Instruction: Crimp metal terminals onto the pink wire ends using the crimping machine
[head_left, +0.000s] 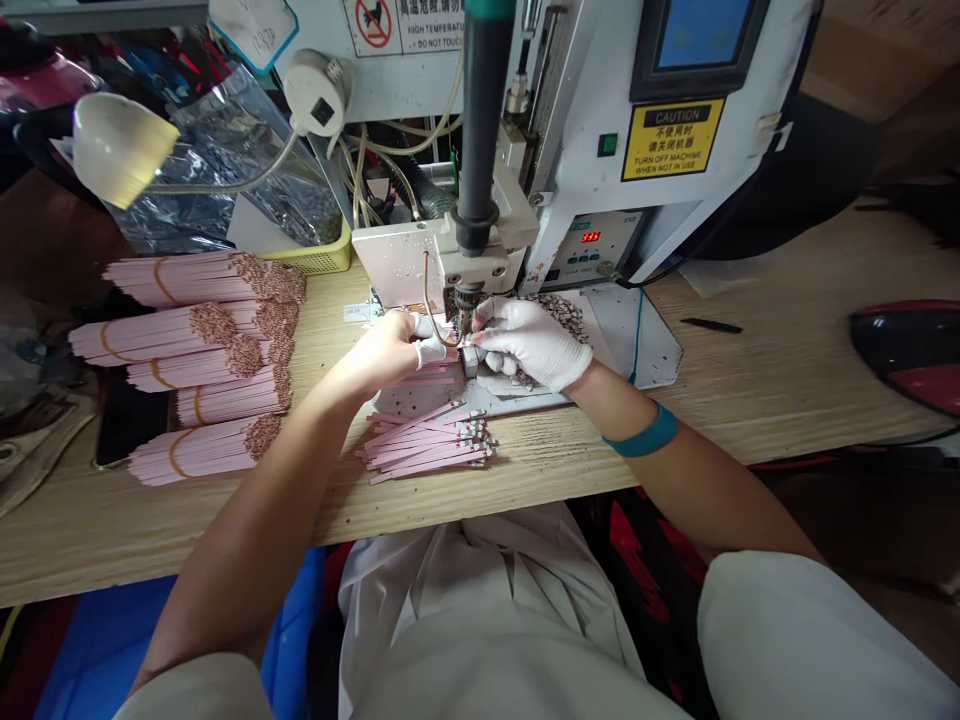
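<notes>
My left hand (401,345), with white covers on some fingertips, pinches pink flat cable (435,372) just left of the soldering tip (466,300). My right hand (529,340), in a white glove, is closed right of the tip, thumb and forefinger pressed together close to it; whatever small part they hold is hidden. Under both hands is a small metal fixture (470,362) on the machine's base plate. A loose pile of pink flat cables with small metal connectors (427,443) lies in front. Many small dark-and-silver parts (559,312) lie behind my right hand.
Rubber-banded bundles of pink cables with coppery ends (202,450) lie at left. Behind stands the soldering machine (585,130) with a red-digit controller (592,245). A lamp (124,150) and yellow basket (326,258) are back left; a black pen-like stick (711,325) lies right.
</notes>
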